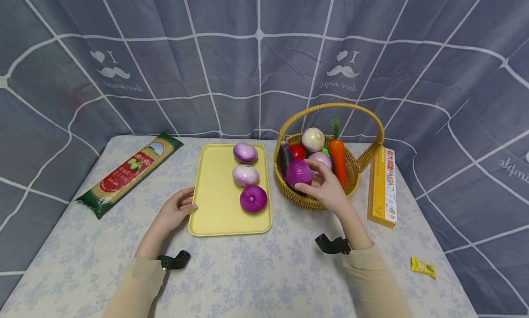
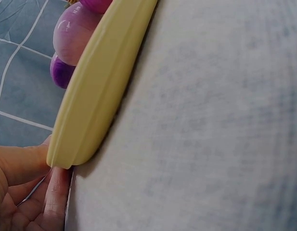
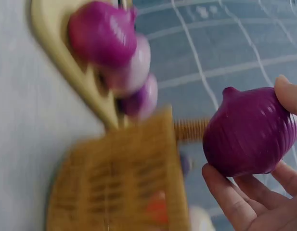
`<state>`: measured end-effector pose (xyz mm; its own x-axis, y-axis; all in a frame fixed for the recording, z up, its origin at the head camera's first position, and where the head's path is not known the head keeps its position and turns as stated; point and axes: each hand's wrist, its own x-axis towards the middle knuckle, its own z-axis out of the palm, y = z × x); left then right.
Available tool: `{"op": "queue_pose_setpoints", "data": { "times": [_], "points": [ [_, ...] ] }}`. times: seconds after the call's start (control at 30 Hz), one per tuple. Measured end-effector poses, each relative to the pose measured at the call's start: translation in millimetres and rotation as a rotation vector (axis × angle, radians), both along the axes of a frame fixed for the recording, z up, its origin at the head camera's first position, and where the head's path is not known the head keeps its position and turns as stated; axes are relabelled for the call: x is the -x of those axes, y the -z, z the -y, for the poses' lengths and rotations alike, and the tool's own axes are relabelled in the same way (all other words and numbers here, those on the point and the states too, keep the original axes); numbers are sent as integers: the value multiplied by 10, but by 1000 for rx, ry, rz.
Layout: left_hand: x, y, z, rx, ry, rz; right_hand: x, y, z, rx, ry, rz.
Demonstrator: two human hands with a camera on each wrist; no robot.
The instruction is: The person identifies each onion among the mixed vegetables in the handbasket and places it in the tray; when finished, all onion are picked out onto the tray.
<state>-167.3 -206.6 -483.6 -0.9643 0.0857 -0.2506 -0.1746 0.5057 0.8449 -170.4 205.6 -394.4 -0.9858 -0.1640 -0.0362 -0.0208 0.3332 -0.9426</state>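
Observation:
My right hand grips a purple onion between thumb and fingers, over the front left part of the wicker basket. In the right wrist view the onion is held clear of the basket, with fingers under it. At the yellow tray, my left hand holds the left edge, thumb at the rim and fingers low beside it. Along the tray's right side stand a purple-and-white onion, a paler onion and a deep purple onion.
The basket also contains an eggplant, a tomato, a white onion, a pale purple onion and a carrot. A pasta bag lies left, a yellow pasta box right, and a small yellow packet front right.

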Motion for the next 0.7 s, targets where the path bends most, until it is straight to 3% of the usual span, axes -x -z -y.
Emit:
{"op": "queue_pose_setpoints", "data": {
  "times": [0.33, 0.7],
  "points": [
    [-5, -9, -6, 8, 5, 3, 33, 25, 810, 137, -168, -1],
    [17, 18, -15, 19, -9, 0, 144, 136, 1601, 156, -153, 47]
  ]
}}
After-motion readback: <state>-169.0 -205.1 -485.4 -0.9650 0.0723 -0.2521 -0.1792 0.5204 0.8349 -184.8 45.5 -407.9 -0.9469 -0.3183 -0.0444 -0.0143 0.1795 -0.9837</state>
